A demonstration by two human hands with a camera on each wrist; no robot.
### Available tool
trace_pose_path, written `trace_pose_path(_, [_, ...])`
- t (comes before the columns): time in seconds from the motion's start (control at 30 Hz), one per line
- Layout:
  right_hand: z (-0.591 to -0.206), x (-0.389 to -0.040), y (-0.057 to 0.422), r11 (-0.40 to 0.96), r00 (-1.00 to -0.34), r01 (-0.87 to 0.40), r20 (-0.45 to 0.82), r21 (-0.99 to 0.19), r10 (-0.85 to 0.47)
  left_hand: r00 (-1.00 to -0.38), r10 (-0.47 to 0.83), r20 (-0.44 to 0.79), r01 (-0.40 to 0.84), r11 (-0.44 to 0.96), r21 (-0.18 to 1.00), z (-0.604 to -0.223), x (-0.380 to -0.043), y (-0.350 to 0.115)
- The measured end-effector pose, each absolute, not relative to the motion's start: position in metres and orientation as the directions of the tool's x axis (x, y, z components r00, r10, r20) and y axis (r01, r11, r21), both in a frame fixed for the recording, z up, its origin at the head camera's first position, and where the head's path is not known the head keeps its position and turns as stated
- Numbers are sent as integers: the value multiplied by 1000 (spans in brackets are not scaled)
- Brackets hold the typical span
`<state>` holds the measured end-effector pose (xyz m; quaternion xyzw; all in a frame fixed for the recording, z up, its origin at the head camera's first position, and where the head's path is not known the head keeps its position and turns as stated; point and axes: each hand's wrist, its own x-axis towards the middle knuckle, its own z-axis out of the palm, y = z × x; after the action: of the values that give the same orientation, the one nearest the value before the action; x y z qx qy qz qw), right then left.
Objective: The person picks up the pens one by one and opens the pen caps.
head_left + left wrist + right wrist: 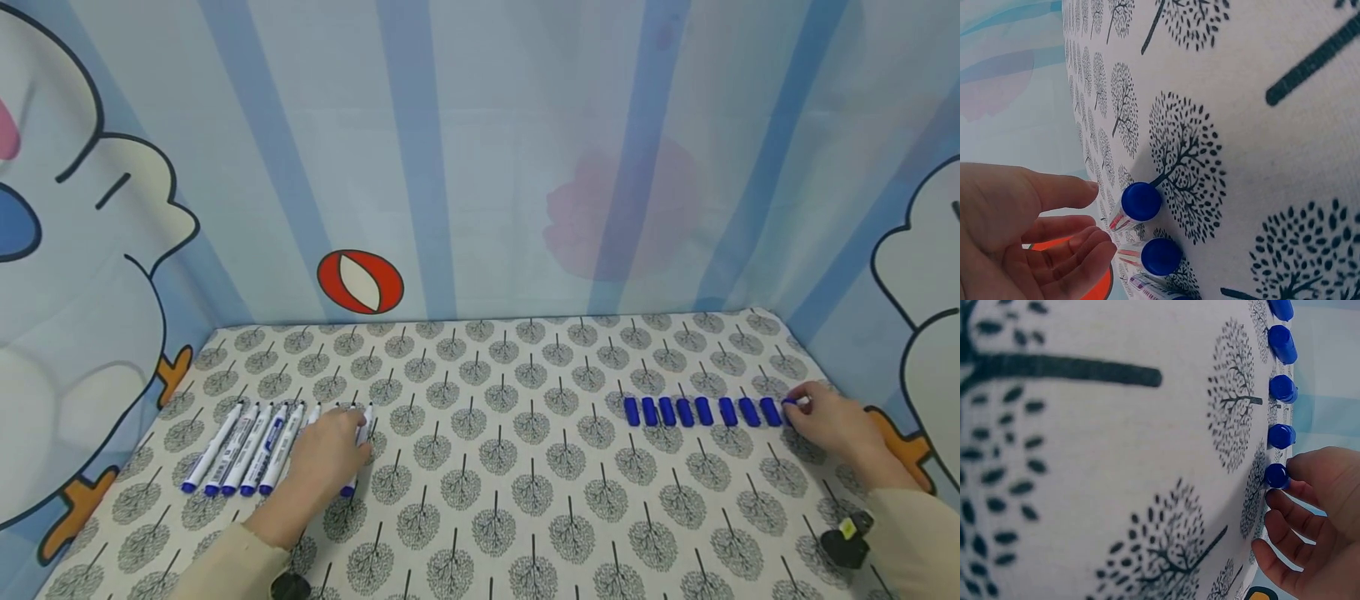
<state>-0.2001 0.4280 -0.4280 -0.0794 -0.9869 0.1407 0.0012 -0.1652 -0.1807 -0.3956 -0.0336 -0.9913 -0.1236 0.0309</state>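
Observation:
Several white markers (238, 450) with blue ends and dark tips lie side by side on the left of the table. My left hand (330, 450) is over the right part of this row and hides some of them. In the left wrist view its thumb and fingers are apart, beside the rightmost marker (1139, 203). Far to the right, several blue marker caps (703, 410) form a row. At that row's right end my right hand (832, 421) pinches the last cap (1277, 476) between thumb and index finger, the other fingers loosely bent.
A white cloth (525, 500) printed with dark trees covers the table, and a wide stretch of it separates the markers from the caps. Behind the table hangs a blue striped curtain (487, 167) with cartoon figures, which also closes off both sides.

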Motion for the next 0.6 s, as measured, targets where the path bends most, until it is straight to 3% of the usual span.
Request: trace_pose_path(0.6, [-427,-202,425,951,-989,122,42,-283,139,-989,119,90,133,977,168,-376,-166,-184])
